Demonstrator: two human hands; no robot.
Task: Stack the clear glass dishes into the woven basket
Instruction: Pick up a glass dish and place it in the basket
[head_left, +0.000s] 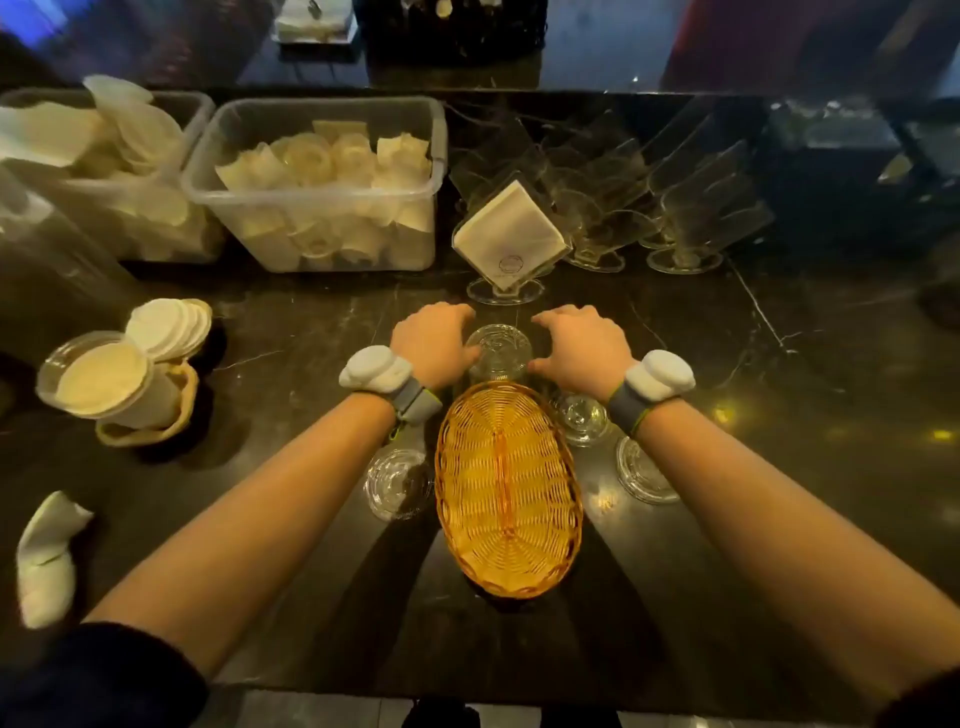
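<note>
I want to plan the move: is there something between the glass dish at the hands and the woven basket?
Nothing visible. The glass dish sits just beyond the far rim of the empty woven basket, flanked by the left hand and right hand.

Both hands, left (434, 340) and right (584, 345), flank a glass dish (500, 347) at frame centre, just above the empty basket (508, 488) on the dark counter (727, 332).

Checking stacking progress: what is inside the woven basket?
Nothing: the woven basket shows only bare weave. The clear glass dishes sit outside on the counter. None of its interior is covered.
</note>
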